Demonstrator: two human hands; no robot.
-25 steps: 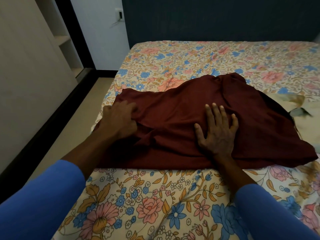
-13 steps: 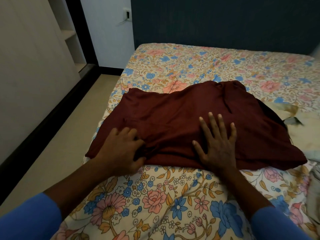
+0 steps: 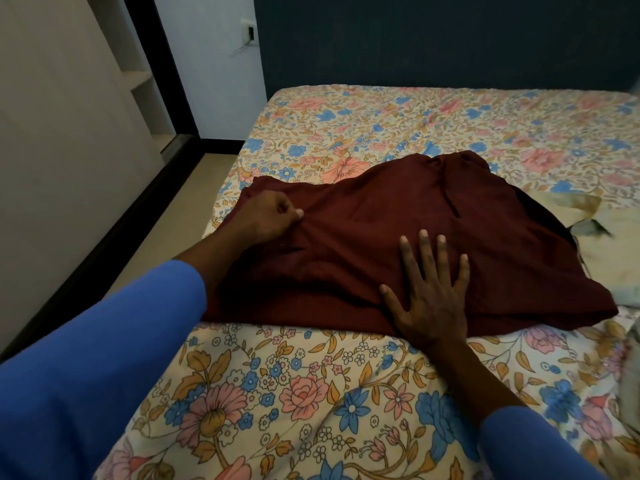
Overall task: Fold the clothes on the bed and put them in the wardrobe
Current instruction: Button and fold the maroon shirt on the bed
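1. A dark maroon garment [image 3: 398, 237] lies spread across the near half of the bed [image 3: 311, 393], on a cream sheet printed with pink, blue and orange flowers. Its cloth is rumpled, with soft creases running across the middle and a raised fold toward the far right.
2. The left hand [image 3: 268, 220] sits on the garment's far left part, fingers curled in and pinching a bunch of the maroon fabric between thumb and fingertips.
3. The right hand [image 3: 429, 299] lies flat on the garment near its front edge, palm down, fingers straight and spread apart, pressing the cloth against the mattress.
4. Both forearms wear blue sleeves [image 3: 104, 358] pushed up from the wrists.
5. A pale cream cloth [image 3: 620, 244] lies just beside the garment's right edge, partly tucked under it.
6. The wardrobe [image 3: 69, 133] stands along the left side of the room, well apart from the garment, with open shelves [image 3: 140, 77] showing at its far end.
7. A dark blue headboard wall [image 3: 433, 39] rises behind the bed, and a wall socket [image 3: 250, 29] sits just left of it.
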